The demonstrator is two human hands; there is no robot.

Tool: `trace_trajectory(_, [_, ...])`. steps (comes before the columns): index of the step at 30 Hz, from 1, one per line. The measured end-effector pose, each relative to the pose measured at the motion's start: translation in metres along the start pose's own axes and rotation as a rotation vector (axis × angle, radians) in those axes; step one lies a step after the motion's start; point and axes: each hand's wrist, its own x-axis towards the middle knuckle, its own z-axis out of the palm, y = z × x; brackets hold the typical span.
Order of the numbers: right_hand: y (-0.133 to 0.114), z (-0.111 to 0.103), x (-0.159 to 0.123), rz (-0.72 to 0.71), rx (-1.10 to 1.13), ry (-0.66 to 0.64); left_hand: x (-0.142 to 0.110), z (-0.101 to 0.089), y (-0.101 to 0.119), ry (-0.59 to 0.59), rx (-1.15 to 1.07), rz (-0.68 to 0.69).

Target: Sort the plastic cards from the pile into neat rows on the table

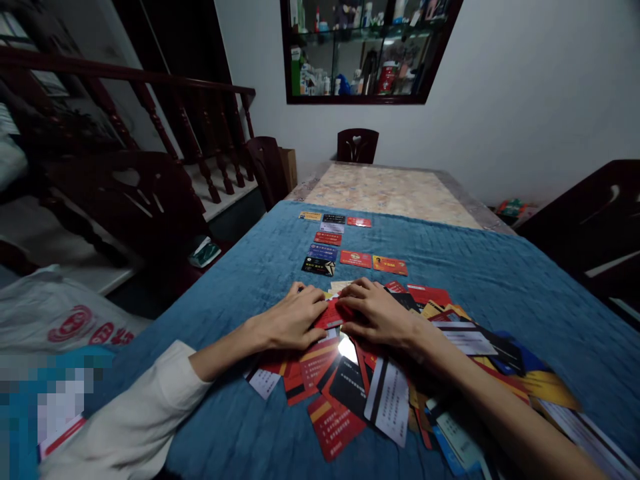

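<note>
A loose pile of plastic cards lies on the blue cloth (220,327). My left hand (293,319) rests on the left part of the pile, fingers lightly bent and thumb apart. My right hand (377,313) lies across the pile's middle, its fingers spread over the cards. Between the hands is a red card (329,316), touched by fingertips from both sides. Nearer to me lie a dark card (349,385), a white card with a black stripe (389,400) and a red card with printed lines (335,427). My right forearm hides some cards.
Beyond the pile, cards lie in short rows, among them a black card (319,267), a blue card (323,252) and an orange card (390,265). Dark wooden chairs (267,170) stand around the table. A white plastic bag (65,313) is at the left.
</note>
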Motion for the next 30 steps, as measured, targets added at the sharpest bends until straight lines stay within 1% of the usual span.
trace_trajectory(7, [0.000,0.000,0.000,-0.014,0.005,0.021,0.000,-0.004,0.002,0.024,-0.039,0.007])
trace_trajectory(10, [0.001,0.000,0.000,-0.033,0.014,0.054,0.000,-0.006,0.001,0.051,-0.064,0.017])
trace_trajectory(14, [0.004,0.003,0.000,-0.057,0.019,0.090,0.000,-0.008,-0.001,0.082,-0.129,-0.006])
trace_trajectory(17, [0.006,0.006,0.002,-0.030,0.031,0.113,0.000,-0.010,-0.006,0.114,-0.197,-0.015])
trace_trajectory(21, [0.008,0.012,0.003,0.016,0.047,0.175,0.001,-0.009,-0.014,0.170,-0.247,-0.038])
trace_trajectory(24, [0.008,0.015,0.004,0.061,0.051,0.212,0.001,-0.007,-0.019,0.182,-0.270,-0.057])
trace_trajectory(30, [0.003,0.013,0.003,0.126,0.090,0.227,0.003,-0.004,-0.026,0.188,-0.321,-0.091])
